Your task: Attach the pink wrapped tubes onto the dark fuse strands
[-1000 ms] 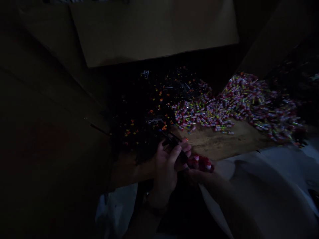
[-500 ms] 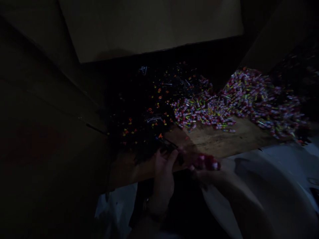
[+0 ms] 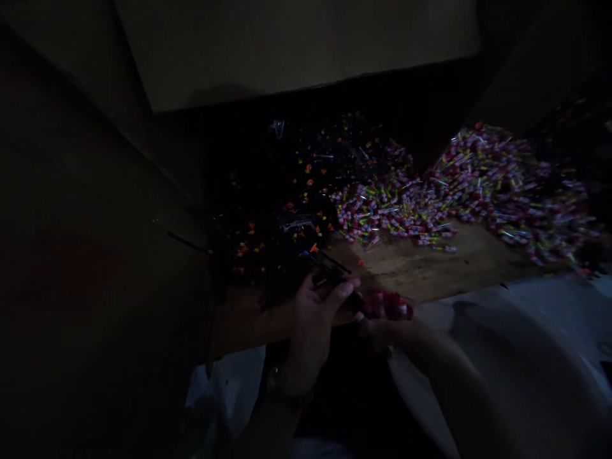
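The scene is very dark. My left hand (image 3: 313, 319) is closed around a bundle of thin black sticks (image 3: 329, 271) at the near edge of a wooden board (image 3: 421, 271). My right hand (image 3: 387, 328) sits just to its right, fingers curled round a small bunch of red and white pieces (image 3: 388, 306), and the two hands touch. A big heap of small pink, red and yellow wrapped pieces (image 3: 478, 191) lies across the board's far right. A dark pile of black parts with orange tips (image 3: 287, 223) lies beyond my left hand.
A large cardboard sheet (image 3: 296, 51) stands behind the board. Another brown panel (image 3: 540, 70) leans at the back right. White cloth (image 3: 526, 344) covers my lap below the board. The whole left side is in darkness.
My hands stayed together at the board's near edge, shifting only slightly; the black sticks now show above my left fingers. The view drifted a little.
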A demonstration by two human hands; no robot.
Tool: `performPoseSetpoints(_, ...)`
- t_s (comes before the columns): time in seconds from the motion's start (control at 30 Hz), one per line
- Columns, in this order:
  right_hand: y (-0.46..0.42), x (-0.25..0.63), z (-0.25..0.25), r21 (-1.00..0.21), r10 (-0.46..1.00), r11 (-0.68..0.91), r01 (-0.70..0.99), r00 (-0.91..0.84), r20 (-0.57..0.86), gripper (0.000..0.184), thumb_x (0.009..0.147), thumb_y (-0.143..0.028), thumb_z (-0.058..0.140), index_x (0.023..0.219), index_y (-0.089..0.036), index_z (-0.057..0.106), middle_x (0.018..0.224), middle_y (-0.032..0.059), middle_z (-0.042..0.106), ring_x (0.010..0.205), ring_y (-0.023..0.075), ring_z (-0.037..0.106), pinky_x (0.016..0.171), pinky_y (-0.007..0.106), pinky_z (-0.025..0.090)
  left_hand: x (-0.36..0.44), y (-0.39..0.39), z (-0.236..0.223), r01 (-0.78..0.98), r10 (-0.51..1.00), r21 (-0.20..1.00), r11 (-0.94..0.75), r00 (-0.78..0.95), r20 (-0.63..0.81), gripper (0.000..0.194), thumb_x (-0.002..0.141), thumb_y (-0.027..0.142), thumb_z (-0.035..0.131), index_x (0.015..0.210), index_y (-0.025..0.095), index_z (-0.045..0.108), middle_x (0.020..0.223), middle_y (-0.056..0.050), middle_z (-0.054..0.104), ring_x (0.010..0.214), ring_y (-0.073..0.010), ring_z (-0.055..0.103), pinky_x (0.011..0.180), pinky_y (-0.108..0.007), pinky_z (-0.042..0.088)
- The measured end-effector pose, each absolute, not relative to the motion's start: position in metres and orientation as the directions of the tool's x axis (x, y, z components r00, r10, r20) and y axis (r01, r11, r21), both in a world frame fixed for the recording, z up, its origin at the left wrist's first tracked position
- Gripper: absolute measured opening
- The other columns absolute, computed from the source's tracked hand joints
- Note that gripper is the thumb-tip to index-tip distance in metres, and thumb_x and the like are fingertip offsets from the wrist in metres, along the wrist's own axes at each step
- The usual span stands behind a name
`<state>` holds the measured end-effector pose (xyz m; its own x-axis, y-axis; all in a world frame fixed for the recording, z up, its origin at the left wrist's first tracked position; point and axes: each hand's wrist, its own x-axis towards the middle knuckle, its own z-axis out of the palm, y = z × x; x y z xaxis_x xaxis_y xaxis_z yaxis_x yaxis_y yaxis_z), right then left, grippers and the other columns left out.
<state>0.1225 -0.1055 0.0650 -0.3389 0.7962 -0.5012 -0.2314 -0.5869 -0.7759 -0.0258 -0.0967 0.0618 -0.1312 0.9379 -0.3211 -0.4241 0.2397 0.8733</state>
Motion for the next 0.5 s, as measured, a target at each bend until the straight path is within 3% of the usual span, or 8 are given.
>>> performPoseSetpoints(0.17,-0.112,0.119,0.056,-0.778,0.827,-0.559,-0.287,-0.262,-0.498,0.032,0.056,-0.029,0.078,0.086,-0.019,0.069,0.063,0.0004,0.063,0.05,0.013,0.055,0.042,0.022,0.044,-0.031,-0.098,0.062,-0.415,0.931,0.86,0.298,-0.074,-0.358,0.035,0.067,0.025,0.077,0.094,0.013,0.058,0.075,-0.005,0.072,0.071,-0.0177,0.069,0.062,-0.024,0.054)
performPoseSetpoints(0.27,-0.115,0.118,0.038,-0.78,0.847,-0.531,-0.331,-0.227,-0.481,0.032,0.051,-0.032,0.079,0.078,-0.019,0.068,0.063,0.0007,0.063,0.052,0.0155,0.058,0.04,0.023,0.044,-0.033,-0.104,0.052,-0.417,0.912,0.832,0.367,-0.017,-0.411,0.033,0.069,0.029,0.076,0.092,0.015,0.056,0.078,-0.005,0.071,0.07,-0.0183,0.068,0.062,-0.029,0.055)
performPoseSetpoints(0.33,-0.113,0.122,0.023,-0.809,0.853,-0.521,-0.272,-0.197,-0.483,0.029,0.053,-0.037,0.078,0.073,-0.019,0.067,0.064,0.0017,0.063,0.051,0.016,0.058,0.039,0.024,0.043,-0.039,-0.109,0.042,-0.372,0.897,0.832,0.412,0.009,-0.441,0.035,0.07,0.033,0.074,0.095,0.015,0.057,0.081,-0.006,0.071,0.072,-0.0193,0.068,0.066,-0.032,0.055)
performPoseSetpoints(0.4,-0.108,0.132,0.01,-0.844,0.858,-0.513,-0.158,-0.124,-0.498,0.028,0.056,-0.039,0.077,0.074,-0.019,0.067,0.066,0.0028,0.064,0.052,0.0161,0.058,0.041,0.025,0.042,-0.053,-0.113,0.032,-0.222,0.907,0.89,0.399,-0.043,-0.418,0.043,0.068,0.035,0.075,0.104,0.017,0.057,0.087,-0.008,0.071,0.079,-0.0212,0.067,0.073,-0.035,0.054)
performPoseSetpoints(0.47,-0.101,0.147,0.001,-0.875,0.875,-0.484,0.018,-0.023,-0.484,0.028,0.059,-0.037,0.076,0.077,-0.018,0.066,0.065,0.003,0.064,0.053,0.0161,0.056,0.044,0.026,0.041,-0.073,-0.116,0.025,0.115,0.932,0.946,0.303,-0.24,-0.27,0.05,0.067,0.036,0.075,0.111,0.02,0.057,0.097,-0.01,0.069,0.094,-0.0251,0.064,0.084,-0.039,0.049)
performPoseSetpoints(0.5,-0.098,0.155,-0.002,-0.884,0.898,-0.439,0.159,0.033,-0.44,0.028,0.06,-0.037,0.075,0.077,-0.017,0.065,0.065,0.003,0.063,0.054,0.0169,0.056,0.046,0.027,0.041,-0.085,-0.117,0.022,0.336,0.929,0.906,0.257,-0.343,-0.136,0.05,0.068,0.036,0.074,0.112,0.021,0.058,0.103,-0.011,0.067,0.103,-0.0279,0.06,0.09,-0.043,0.045)
